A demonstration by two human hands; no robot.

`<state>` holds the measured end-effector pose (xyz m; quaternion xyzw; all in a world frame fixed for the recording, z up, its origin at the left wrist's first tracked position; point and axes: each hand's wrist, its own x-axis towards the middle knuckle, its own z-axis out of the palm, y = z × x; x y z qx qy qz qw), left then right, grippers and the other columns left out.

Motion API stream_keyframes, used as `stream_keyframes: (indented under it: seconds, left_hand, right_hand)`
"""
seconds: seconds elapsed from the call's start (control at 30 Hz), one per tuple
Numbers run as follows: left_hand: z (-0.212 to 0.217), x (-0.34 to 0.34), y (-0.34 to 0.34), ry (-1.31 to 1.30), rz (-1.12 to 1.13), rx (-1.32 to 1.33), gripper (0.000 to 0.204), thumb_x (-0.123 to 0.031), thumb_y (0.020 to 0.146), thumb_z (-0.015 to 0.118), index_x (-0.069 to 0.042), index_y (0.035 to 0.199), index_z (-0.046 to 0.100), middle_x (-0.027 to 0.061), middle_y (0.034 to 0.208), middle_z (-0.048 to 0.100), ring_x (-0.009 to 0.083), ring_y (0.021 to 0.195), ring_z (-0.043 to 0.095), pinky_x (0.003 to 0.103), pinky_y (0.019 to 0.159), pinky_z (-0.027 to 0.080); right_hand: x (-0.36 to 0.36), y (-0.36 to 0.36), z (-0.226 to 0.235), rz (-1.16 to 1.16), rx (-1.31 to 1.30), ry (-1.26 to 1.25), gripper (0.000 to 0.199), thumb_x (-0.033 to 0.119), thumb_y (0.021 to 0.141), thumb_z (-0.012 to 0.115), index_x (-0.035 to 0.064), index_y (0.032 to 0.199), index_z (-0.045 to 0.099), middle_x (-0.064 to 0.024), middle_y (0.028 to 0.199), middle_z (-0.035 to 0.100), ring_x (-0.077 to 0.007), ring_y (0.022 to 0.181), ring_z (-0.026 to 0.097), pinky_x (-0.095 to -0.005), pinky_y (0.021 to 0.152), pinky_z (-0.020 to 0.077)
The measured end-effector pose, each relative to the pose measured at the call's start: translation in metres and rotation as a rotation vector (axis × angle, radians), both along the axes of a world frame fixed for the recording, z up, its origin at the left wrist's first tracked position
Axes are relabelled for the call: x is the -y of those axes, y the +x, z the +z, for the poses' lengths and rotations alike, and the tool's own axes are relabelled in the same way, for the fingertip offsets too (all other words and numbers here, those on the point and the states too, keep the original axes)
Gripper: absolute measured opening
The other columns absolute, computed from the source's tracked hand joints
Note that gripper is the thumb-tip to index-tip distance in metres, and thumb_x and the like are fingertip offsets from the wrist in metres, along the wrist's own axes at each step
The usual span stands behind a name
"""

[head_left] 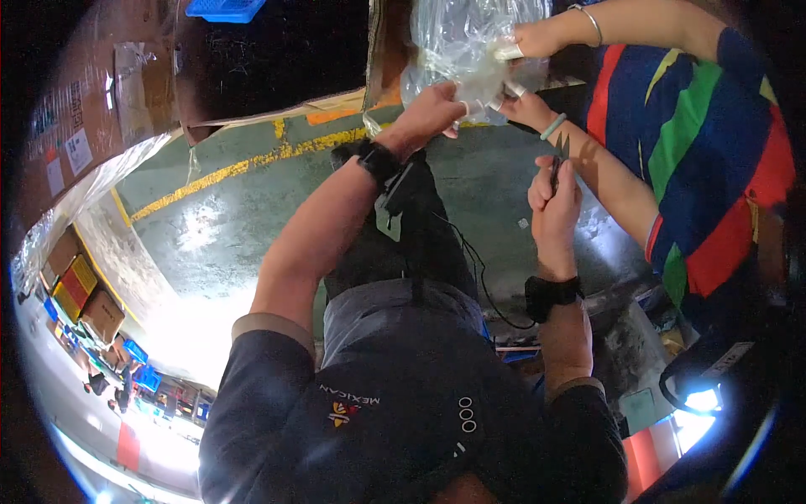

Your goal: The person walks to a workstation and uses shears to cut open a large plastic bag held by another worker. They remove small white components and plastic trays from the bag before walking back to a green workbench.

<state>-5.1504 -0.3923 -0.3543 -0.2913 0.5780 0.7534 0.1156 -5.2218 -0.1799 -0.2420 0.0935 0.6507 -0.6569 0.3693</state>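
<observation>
At the top middle hangs a clear plastic bag [457,42], bunched and shiny. My left hand [426,118] reaches up to its lower edge, with the fingers closed on the plastic. A co-worker's two hands, with white covers on some fingertips, hold the same bag from the right. Lower down on the right, my right hand [556,206] is apart from the bag. It is closed around a small dark pair of scissors [561,149], whose pointed blades stick upward, slightly apart. The handles are mostly hidden by my fingers.
A co-worker in a striped top [697,160] stands close on the right. Cardboard boxes [92,118] wrapped in film stand at the left. A blue basket [225,8] sits at the top, on a dark surface. A yellow line [243,165] crosses the green floor; a black cable [474,269] hangs beside me.
</observation>
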Motion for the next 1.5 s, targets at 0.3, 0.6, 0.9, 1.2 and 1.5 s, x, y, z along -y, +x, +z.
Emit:
stream_keyframes:
  seconds: [0.3, 0.6, 0.9, 1.2, 1.5]
  left_hand:
    - [-0.002, 0.002, -0.01, 0.239, -0.059, -0.018, 0.037, -0.031, 0.084, 0.062, -0.003, 0.109, 0.063, 0.0033, 0.09, 0.062, 0.0109, 0.07, 0.054, 0.024, 0.061, 0.049]
    - [-0.008, 0.017, 0.004, 0.145, -0.057, -0.032, 0.028, -0.021, 0.091, 0.056, -0.005, 0.111, 0.066, 0.0023, 0.092, 0.065, 0.0107, 0.078, 0.06, 0.026, 0.074, 0.049]
    - [0.006, -0.009, -0.007, 0.05, 0.133, -0.111, 0.032, -0.024, 0.091, 0.06, -0.003, 0.115, 0.062, 0.0037, 0.094, 0.065, 0.0122, 0.081, 0.06, 0.026, 0.075, 0.048]
    - [-0.006, -0.021, -0.014, 0.352, 0.191, -0.131, 0.027, -0.023, 0.088, 0.064, -0.004, 0.107, 0.065, -0.0014, 0.083, 0.06, 0.0085, 0.07, 0.052, 0.023, 0.065, 0.042]
    - [-0.024, -0.023, -0.031, 0.219, 0.016, -0.053, 0.031, -0.03, 0.084, 0.062, -0.004, 0.099, 0.068, -0.0006, 0.082, 0.061, 0.0099, 0.072, 0.053, 0.023, 0.065, 0.043]
  right_hand:
    - [-0.005, 0.015, 0.009, 0.025, 0.023, 0.0, 0.037, 0.035, 0.102, 0.04, 0.0029, 0.095, 0.058, 0.0058, 0.06, 0.033, -0.0052, 0.049, 0.028, -0.0213, 0.045, 0.0242]
    - [0.004, 0.001, 0.001, 0.13, -0.036, 0.069, 0.037, 0.034, 0.101, 0.042, 0.0014, 0.096, 0.059, 0.006, 0.057, 0.033, -0.0045, 0.047, 0.029, -0.0217, 0.044, 0.0252]
    - [-0.01, 0.009, 0.002, 0.113, -0.084, 0.089, 0.036, 0.033, 0.101, 0.042, 0.0019, 0.093, 0.06, 0.0071, 0.058, 0.036, -0.003, 0.047, 0.029, -0.0228, 0.043, 0.0211]
    - [-0.003, -0.007, -0.003, 0.187, -0.128, 0.093, 0.035, 0.033, 0.1, 0.044, 0.0024, 0.093, 0.06, 0.0073, 0.056, 0.034, -0.0032, 0.045, 0.028, -0.0222, 0.042, 0.0213]
    - [0.0, -0.009, -0.002, 0.192, -0.122, 0.096, 0.034, 0.032, 0.1, 0.044, 0.0024, 0.094, 0.06, 0.0073, 0.057, 0.033, -0.0028, 0.046, 0.027, -0.0212, 0.042, 0.0211]
